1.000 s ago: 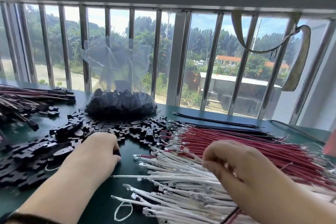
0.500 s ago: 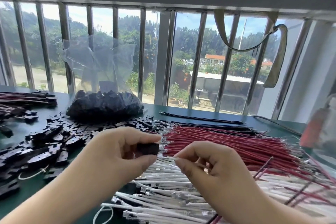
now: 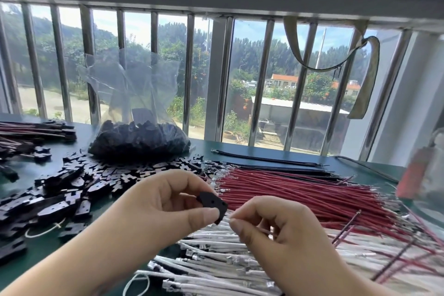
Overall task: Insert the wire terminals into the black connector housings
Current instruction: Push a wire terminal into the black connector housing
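Spreading across the green table (image 3: 240, 149), red wires (image 3: 300, 190) lie behind white wires (image 3: 216, 257), with loose black housings (image 3: 72, 185) left of them. Above the white wires, the left hand (image 3: 165, 202) pinches one black connector housing (image 3: 212, 203). Just right of it, the right hand (image 3: 274, 226) pinches a thin wire end, fingers curled.

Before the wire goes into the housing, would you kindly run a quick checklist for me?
1. Black connector housing held by left hand: ok, pinched above the table.
2. Wire in right hand: ok, white wire pinched between fingertips.
3. Wire tip close to the housing's edge: ok.
4. Terminal lined up with a cavity: cannot tell.
5. Terminal undamaged: cannot tell, too small.
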### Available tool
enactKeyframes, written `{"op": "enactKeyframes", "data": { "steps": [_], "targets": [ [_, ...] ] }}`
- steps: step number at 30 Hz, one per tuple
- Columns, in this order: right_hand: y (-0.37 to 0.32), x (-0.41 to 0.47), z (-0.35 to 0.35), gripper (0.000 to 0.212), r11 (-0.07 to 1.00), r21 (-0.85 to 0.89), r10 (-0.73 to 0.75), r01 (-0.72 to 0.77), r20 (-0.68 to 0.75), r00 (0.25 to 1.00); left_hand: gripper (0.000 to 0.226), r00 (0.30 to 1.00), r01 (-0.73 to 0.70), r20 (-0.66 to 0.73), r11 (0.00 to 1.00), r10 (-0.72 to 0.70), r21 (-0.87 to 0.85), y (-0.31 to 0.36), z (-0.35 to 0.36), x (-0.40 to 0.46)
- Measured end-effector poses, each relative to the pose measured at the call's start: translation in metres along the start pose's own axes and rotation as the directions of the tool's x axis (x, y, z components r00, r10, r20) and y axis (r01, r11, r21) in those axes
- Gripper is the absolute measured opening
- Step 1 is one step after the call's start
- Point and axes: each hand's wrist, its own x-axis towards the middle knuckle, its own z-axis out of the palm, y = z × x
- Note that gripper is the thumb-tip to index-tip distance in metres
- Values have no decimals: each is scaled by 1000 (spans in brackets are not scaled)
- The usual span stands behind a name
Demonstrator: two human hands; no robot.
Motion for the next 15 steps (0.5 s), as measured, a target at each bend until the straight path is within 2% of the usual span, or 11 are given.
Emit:
{"op": "enactKeyframes", "data": {
  "steps": [5,9,11,13,15],
  "targets": [
    [0,0,-1,10,999,32,12,-12,-16,1000,30,989,-81,-133,991,67,-104,3,-7,1],
    [-1,0,-1,13,999,49,-5,7,-40,999,31,976,-166,-177,964,130,-205,7,-9,-1],
    [-1,0,-1,13,998,63,-15,18,-51,999,39,970,-167,-201,977,138,-134,7,-11,-1],
    [0,-1,-2,13,997,64,-33,38,-75,997,50,964,-137,-227,990,141,35,4,-13,0],
    [1,-1,-2,16,996,57,-60,67,-119,991,46,965,-106,-220,981,141,163,3,-12,1]
  ]
}}
